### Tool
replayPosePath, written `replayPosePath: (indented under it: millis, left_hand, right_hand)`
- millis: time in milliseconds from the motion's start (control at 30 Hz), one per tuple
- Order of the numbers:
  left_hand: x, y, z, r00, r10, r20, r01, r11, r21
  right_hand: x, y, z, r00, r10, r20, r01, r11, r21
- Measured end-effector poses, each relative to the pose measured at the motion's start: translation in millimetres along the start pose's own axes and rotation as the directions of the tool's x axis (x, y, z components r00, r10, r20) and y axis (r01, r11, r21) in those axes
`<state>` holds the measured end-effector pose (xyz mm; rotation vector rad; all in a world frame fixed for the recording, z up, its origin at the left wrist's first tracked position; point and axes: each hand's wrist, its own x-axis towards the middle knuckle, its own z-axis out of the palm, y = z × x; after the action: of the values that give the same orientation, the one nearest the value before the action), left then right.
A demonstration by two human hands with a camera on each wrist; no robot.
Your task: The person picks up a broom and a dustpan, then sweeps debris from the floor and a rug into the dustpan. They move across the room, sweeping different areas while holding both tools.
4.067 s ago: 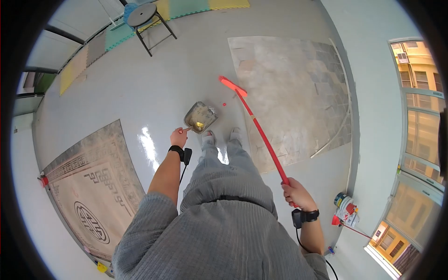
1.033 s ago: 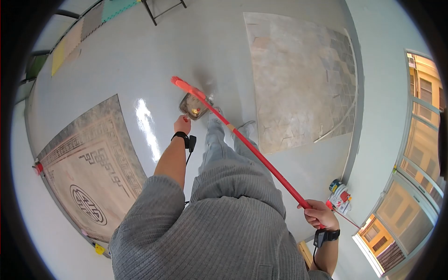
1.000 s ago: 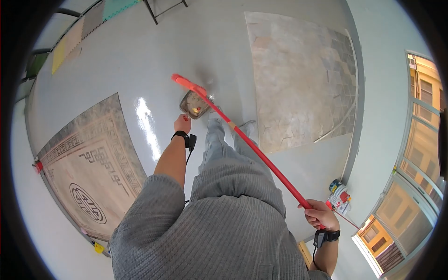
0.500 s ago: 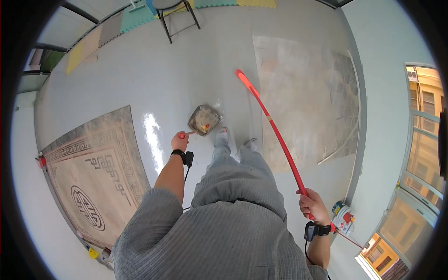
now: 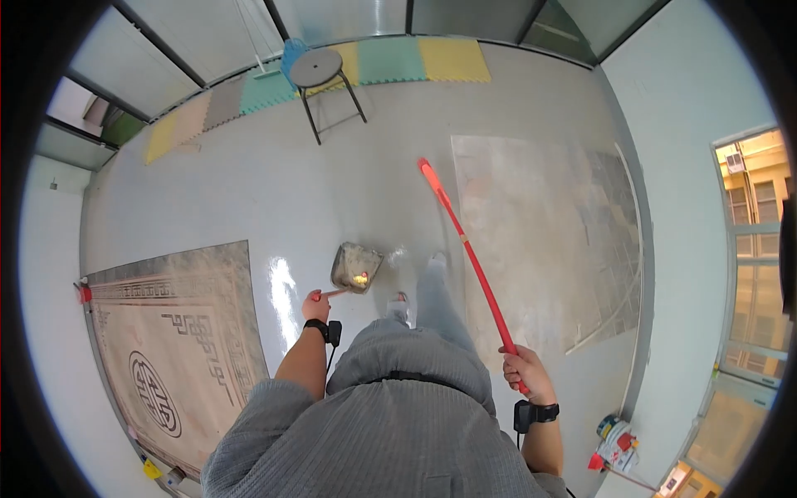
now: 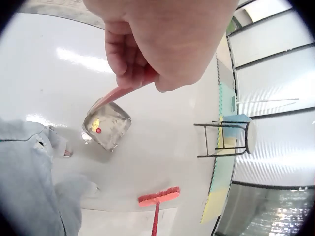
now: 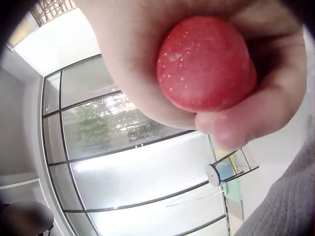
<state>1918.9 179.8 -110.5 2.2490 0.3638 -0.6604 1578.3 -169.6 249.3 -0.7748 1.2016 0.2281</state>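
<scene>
My left hand (image 5: 316, 305) grips the handle of a dusty dustpan (image 5: 355, 264), which is low over the grey floor in front of my feet. In the pan lie a crumpled yellow scrap (image 6: 95, 124) and a small red piece (image 6: 98, 131). My right hand (image 5: 529, 373) is wrapped around the upper end of a red broom (image 5: 486, 286). In the right wrist view the rounded red end of its handle (image 7: 206, 64) pokes out of the fist. The broom's head (image 6: 159, 196) is out ahead, beside the left edge of the pale floor sheet and apart from the dustpan.
A pale worn floor sheet (image 5: 540, 249) lies to the right, a patterned rug (image 5: 166, 349) to the left. A stool (image 5: 316, 68) and coloured foam mats (image 5: 390, 61) stand along the far glass wall. A paint bucket (image 5: 615, 433) sits by the right wall.
The broom head has swung away from the dustpan to the right. The red piece, earlier on the floor, is now in the pan. One foot has stepped forward, and the view has tilted up.
</scene>
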Motion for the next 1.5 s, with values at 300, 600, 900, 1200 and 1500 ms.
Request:
replayPosePath:
  millis: [300, 600, 900, 1200, 1500]
  left_hand:
    - [13.8, 88.1, -4.3, 0.972, -0.208, -0.106, 0.198, 0.975, -0.099]
    - [24.5, 189.0, 35.2, 0.927, -0.058, -0.371, 0.043, 0.998, -0.048]
    - [52.0, 241.0, 55.0, 0.952, -0.129, -0.279, -0.035, 0.856, -0.515]
    - [123.0, 298.6, 100.4, 0.956, -0.205, -0.210, 0.065, 0.845, -0.530]
    - [177.6, 288.4, 109.6, 0.907, -0.351, -0.234, 0.265, 0.905, -0.334]
  right_hand:
    - [71.1, -83.7, -35.5, 0.984, -0.032, 0.177, 0.080, 0.958, -0.275]
    - [106.9, -207.3, -50.6, 0.968, 0.002, 0.250, 0.142, 0.819, -0.556]
    - [149.1, -284.8, -37.1, 0.966, -0.050, 0.252, 0.219, 0.674, -0.706]
    - [164.5, -351.5, 7.6, 0.977, 0.000, 0.211, 0.154, 0.684, -0.713]
    - [196.1, -462.2, 73.2, 0.951, 0.156, 0.267, 0.119, 0.613, -0.781]
